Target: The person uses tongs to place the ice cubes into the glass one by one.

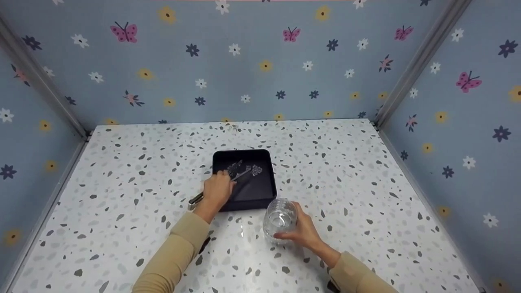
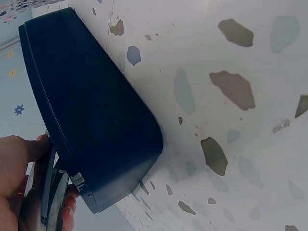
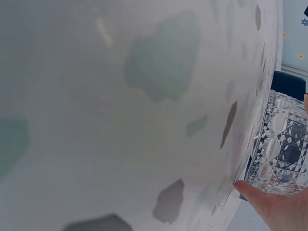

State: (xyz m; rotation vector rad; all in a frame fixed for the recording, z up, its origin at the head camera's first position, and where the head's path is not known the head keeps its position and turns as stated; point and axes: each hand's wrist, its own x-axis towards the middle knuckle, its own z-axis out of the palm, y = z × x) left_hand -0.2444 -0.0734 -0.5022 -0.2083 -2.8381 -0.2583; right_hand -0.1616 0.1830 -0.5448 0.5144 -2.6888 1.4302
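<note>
A square black tray (image 1: 254, 193) stands on the speckled tabletop. My left hand (image 1: 217, 189) is over its near left corner and grips a pair of metal tongs (image 2: 57, 197), whose rear end (image 1: 195, 201) sticks out behind the hand. The tongs' far end reaches into the tray, close to clear lumps (image 1: 256, 170) that look like ice. Whether the tips hold a lump is too small to tell. My right hand (image 1: 303, 228) grips a clear glass (image 1: 281, 217) with a cut diamond pattern (image 3: 284, 144), just by the tray's near right corner.
White tabletop (image 1: 346, 195) with grey and green flecks spreads around the tray. Blue wall panels (image 1: 244, 61) with flowers and butterflies stand at the back and on both sides, joined by grey metal posts (image 1: 423, 57).
</note>
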